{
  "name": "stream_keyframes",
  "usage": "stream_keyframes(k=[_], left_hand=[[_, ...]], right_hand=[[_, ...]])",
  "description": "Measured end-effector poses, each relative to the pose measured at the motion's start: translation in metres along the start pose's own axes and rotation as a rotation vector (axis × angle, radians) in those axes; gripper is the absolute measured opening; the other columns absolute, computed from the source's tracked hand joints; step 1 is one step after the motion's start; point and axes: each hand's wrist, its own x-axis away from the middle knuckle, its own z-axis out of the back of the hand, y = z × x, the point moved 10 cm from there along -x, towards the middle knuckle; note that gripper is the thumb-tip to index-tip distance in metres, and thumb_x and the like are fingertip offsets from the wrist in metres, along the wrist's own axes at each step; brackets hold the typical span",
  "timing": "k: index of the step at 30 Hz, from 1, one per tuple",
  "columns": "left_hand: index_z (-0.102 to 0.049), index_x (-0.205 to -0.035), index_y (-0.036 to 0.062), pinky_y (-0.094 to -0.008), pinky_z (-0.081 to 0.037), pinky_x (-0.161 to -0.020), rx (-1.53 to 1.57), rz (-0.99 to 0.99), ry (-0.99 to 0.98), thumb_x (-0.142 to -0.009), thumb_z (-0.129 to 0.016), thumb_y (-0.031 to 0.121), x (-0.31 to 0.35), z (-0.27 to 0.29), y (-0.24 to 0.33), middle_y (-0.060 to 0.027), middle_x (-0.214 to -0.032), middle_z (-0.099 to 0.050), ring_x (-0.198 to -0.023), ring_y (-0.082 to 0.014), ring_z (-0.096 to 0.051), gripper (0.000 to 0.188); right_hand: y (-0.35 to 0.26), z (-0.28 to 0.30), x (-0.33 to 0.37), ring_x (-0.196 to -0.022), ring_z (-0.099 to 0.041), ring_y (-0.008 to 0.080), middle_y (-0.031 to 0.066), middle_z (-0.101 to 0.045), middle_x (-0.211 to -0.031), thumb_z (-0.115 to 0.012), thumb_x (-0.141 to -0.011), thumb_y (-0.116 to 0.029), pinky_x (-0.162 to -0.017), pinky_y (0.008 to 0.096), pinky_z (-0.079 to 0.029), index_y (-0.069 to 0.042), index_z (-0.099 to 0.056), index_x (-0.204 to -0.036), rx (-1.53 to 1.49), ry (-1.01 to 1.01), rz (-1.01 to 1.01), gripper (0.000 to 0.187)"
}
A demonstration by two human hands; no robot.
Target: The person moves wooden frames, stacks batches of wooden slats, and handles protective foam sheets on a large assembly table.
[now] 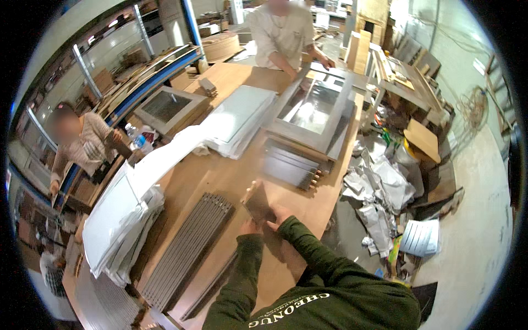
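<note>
A short, flat grey-brown piece of board (259, 204) is held upright above the table, close to my body. My left hand (251, 226) is closed on its near left edge, and my right hand (279, 215) grips its near right side. My fingers partly hide its lower end. Just beyond it lies a stack of grey rails (289, 166) with small tan pegs (316, 179) sticking out of their right ends. On the left, long grey strips (190, 247) lie side by side in a bundle, with a single strip (212, 287) next to my left forearm.
Grey-framed glass doors (300, 140) sit stacked at the far right of the table (242, 175), where a co-worker's hand (329, 63) touches them. Pale sheets (242, 118) and a paper-wrapped stack (118, 212) lie left. Another person stands farther left. Crumpled paper (388, 179) litters the right-hand floor.
</note>
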Motion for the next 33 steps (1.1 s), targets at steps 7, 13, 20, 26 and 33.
stream_keyframes(k=[7,13,20,26,33], left_hand=[[-0.052,-0.106,0.0010,-0.0366,-0.046,-0.078,0.623,0.171,0.121,-0.083,-0.056,0.025,-0.021,-0.040,-0.113,-0.0166,-0.101,-0.057,-0.092,-0.0303,-0.055,0.033],[-0.052,-0.111,0.0055,-0.0289,-0.047,-0.074,0.619,0.164,0.104,-0.086,-0.052,0.030,0.042,0.131,0.071,-0.0115,-0.107,-0.056,-0.094,-0.0165,-0.055,0.035],[-0.046,-0.118,0.0041,-0.0287,-0.045,-0.079,0.423,-0.014,0.114,-0.087,-0.052,0.028,0.054,0.050,0.015,-0.0107,-0.116,-0.050,-0.099,-0.0183,-0.051,0.040],[-0.042,-0.123,0.0031,-0.0291,-0.044,-0.083,0.223,-0.066,0.008,-0.087,-0.053,0.028,0.046,0.037,0.008,-0.0096,-0.120,-0.047,-0.102,-0.0202,-0.049,0.046],[-0.039,-0.126,0.0054,-0.0305,-0.043,-0.084,0.252,-0.055,-0.031,-0.088,-0.047,0.034,0.058,0.005,-0.021,-0.0097,-0.122,-0.046,-0.104,-0.0223,-0.049,0.048]], right_hand=[[-0.030,-0.006,-0.012,-0.103,-0.052,0.0307,0.0191,-0.054,-0.105,-0.062,-0.074,-0.029,-0.083,0.0410,-0.044,-0.008,-0.042,-0.121,-0.203,-0.092,0.026,0.056],[-0.023,0.096,0.015,-0.095,-0.058,0.0223,0.0146,-0.059,-0.103,-0.066,-0.074,-0.025,-0.076,0.0361,-0.048,-0.008,-0.049,-0.116,-0.271,0.327,-0.024,0.049],[0.008,0.074,0.056,-0.072,-0.057,0.0219,0.0078,-0.059,-0.075,-0.059,-0.075,-0.027,-0.066,0.0331,-0.048,-0.007,-0.060,-0.094,0.081,0.173,-0.111,0.028],[-0.003,0.078,0.051,-0.071,-0.057,0.0230,0.0050,-0.058,-0.070,-0.059,-0.074,-0.026,-0.064,0.0341,-0.047,-0.009,-0.061,-0.084,0.127,0.145,-0.064,0.020],[-0.003,0.079,0.052,-0.066,-0.058,0.0216,0.0061,-0.059,-0.068,-0.060,-0.073,-0.028,-0.059,0.0334,-0.047,-0.008,-0.061,-0.082,0.047,0.175,-0.047,0.022]])
